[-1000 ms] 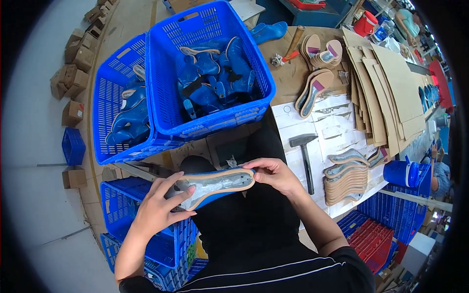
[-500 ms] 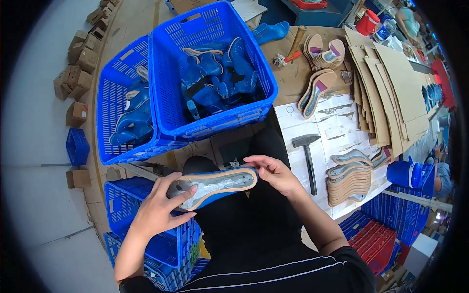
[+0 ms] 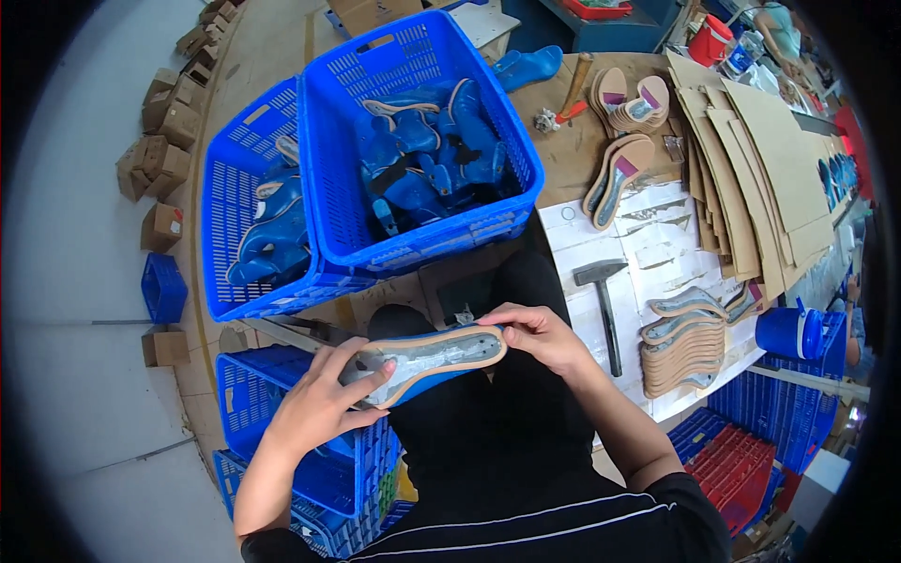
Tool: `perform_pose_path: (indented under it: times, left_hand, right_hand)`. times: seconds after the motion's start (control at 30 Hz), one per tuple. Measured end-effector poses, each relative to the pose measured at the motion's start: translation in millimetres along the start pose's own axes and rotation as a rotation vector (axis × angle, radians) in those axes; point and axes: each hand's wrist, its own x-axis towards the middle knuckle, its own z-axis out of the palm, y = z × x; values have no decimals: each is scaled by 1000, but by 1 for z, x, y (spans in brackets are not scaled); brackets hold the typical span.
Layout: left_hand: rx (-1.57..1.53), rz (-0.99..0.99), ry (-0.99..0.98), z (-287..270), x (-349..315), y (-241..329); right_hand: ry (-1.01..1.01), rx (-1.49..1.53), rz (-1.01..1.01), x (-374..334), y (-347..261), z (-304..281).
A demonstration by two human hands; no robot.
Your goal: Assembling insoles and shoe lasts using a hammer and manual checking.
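Note:
I hold a blue shoe last [image 3: 424,360] with a tan and grey insole on its underside, lying across my lap with the sole face up. My left hand [image 3: 324,401] grips its heel end. My right hand [image 3: 544,336] pinches the toe end, fingers on the insole's edge. Both hands are closed on the last, above my dark trousers.
Two blue crates [image 3: 319,178] full of blue lasts stand ahead on the left. A hammer [image 3: 603,300] lies on the white-papered bench to my right, beside stacks of insoles [image 3: 683,345]. Cardboard sheets [image 3: 760,169] lie beyond. Empty blue crates [image 3: 253,394] sit below my left hand.
The last and both hands have kept nearly the same place; the last has shifted slightly down and right in my lap.

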Motion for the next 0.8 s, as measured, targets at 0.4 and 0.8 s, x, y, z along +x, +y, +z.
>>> perform_pose_path:
  times: [0.4,0.8]
  left_hand:
    - [-17,-12,50,5,-6,2]
    - [-34,-23,68,10,-9,5]
  right_hand:
    - [48,55,-13,0,6,7]
    - [31,94,-97,-7,10,-2]
